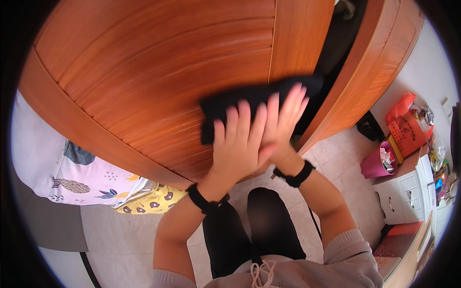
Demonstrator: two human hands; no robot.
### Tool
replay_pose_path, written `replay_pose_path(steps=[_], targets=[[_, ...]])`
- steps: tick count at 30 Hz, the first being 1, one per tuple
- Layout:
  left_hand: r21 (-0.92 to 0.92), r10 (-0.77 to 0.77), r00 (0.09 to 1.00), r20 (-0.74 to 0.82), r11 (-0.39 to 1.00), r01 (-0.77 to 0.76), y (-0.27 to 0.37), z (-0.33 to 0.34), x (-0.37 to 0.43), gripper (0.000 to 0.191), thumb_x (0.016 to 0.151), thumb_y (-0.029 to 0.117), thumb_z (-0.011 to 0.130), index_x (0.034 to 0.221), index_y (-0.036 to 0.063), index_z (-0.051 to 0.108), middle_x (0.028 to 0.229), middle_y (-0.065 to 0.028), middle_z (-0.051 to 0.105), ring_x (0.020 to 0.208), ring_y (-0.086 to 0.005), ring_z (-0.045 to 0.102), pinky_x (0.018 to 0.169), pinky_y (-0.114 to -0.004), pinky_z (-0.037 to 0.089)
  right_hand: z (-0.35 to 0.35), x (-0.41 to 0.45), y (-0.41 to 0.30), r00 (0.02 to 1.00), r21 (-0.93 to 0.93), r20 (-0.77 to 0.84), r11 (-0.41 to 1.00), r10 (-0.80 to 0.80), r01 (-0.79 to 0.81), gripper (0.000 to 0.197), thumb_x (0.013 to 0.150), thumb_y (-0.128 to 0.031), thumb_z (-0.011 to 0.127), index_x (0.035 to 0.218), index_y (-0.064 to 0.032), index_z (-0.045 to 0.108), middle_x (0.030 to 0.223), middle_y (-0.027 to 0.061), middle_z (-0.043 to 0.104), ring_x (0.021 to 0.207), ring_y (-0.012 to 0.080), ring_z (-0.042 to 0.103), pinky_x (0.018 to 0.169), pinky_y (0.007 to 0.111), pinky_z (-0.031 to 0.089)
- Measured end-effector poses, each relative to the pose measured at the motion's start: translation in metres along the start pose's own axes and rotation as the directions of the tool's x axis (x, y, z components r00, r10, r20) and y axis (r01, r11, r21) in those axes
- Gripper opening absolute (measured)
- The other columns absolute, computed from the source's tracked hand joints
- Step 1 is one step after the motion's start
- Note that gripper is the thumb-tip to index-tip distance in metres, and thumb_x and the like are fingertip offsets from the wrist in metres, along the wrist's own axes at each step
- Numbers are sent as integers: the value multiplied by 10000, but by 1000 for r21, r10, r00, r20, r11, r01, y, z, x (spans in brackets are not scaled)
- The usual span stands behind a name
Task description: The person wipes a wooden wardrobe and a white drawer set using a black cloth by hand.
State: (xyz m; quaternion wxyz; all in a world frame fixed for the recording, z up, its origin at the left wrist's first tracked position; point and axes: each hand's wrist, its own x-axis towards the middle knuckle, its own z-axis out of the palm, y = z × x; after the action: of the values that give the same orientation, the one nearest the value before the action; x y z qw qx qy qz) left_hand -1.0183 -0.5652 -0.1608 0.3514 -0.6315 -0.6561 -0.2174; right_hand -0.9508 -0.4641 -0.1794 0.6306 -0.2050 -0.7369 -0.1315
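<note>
A dark, folded black cloth (230, 99) lies under both of my hands, against or just in front of the reddish-brown wooden wardrobe door (173, 72). My left hand (237, 144) is spread over its lower part, back of the hand facing me. Beside it, my right hand (284, 122) points up and right, fingers extended on the cloth. The hands touch near the thumbs, and the left thumb crosses in front of the right hand. My palms and the cloth's underside are hidden. Its upper edge is blurred.
Right of the door is a dark gap (335, 46) beside a wooden panel (360, 72). A pink bin (378, 162), red bag (407, 129) and white drawer cabinet (399, 198) stand at the right. Patterned bedding (97, 176) hangs at the left, above the tiled floor (119, 234).
</note>
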Motion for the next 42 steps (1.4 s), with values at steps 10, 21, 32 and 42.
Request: replay_pose_path(steps=[10, 21, 32, 42], targets=[[-310, -23, 926, 377, 939, 149, 36, 91, -173, 682, 821, 511, 538, 1283, 16, 454, 1261, -190, 478, 1169, -316, 447, 930, -421, 353, -14, -249, 6, 852, 242, 520, 945, 65, -220, 545, 731, -248, 649, 1196, -21, 479, 1320, 389, 252, 1207, 591, 252, 969, 702, 180], [-235, -348, 857, -380, 933, 274, -72, -28, -87, 782, 890, 562, 274, 1345, -70, 348, 1419, -325, 223, 1351, -478, 98, 1049, -606, 8, 3, 7, -120, 950, 392, 258, 918, -176, 63, 442, 885, -309, 447, 1270, -114, 543, 1386, 221, 378, 1335, 403, 237, 1059, 545, -78], [-90, -323, 871, 370, 921, 380, -77, 37, -295, 548, 752, 382, 660, 1119, 0, 519, 1153, -220, 482, 1075, -405, 437, 961, -536, 305, 31, -201, -124, 447, 550, 669, 800, -594, 239, 444, 803, -259, 520, 1229, -133, 539, 1308, 41, 505, 942, 97, 538, 705, 332, 397], [-85, -466, 884, -43, 883, 461, -71, 31, -243, 772, 831, 289, 602, 1356, -120, 212, 1375, -426, 104, 1276, -595, 80, 1036, -621, 128, 18, -73, -136, 775, 599, 300, 742, -556, 300, 407, 871, -186, 452, 1261, -86, 513, 1402, 56, 407, 1301, 160, 355, 1086, 365, 167]])
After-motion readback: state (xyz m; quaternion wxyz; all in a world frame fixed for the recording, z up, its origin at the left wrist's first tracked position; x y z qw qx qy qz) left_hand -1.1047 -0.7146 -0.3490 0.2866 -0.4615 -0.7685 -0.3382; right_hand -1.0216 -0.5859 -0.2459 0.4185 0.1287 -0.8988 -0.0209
